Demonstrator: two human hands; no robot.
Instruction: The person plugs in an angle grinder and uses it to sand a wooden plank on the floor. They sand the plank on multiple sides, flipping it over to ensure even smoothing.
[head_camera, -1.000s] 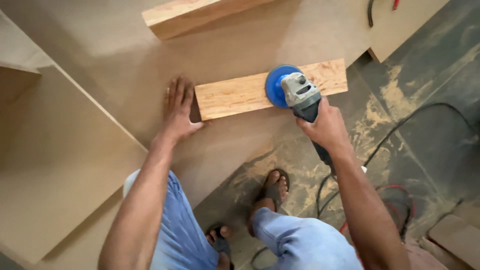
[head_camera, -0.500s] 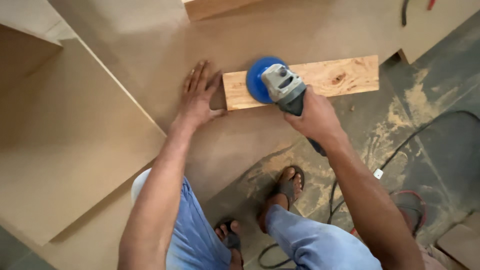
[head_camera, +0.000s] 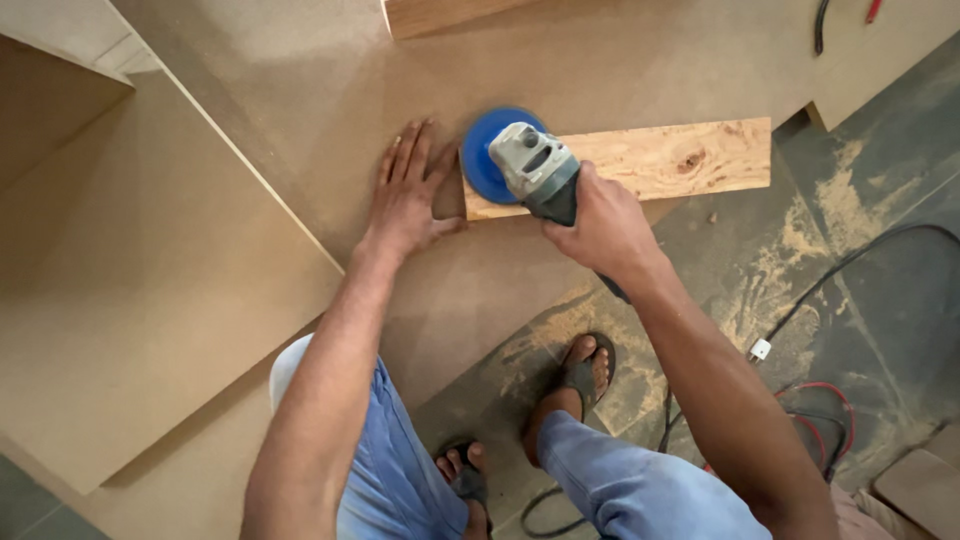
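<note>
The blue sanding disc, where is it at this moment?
In the head view, the blue sanding disc sits on the left end of the wooden plank, just right of the left hand.

Knotty raw-wood plank (head_camera: 660, 160) — matt fibreboard sheet (head_camera: 300, 90) beneath; blue plastic disc (head_camera: 485, 150) — grey metal sander head (head_camera: 525, 165).

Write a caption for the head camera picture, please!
Right hand runs a blue-disc sander over a wooden plank while the left hand braces its end.
</note>
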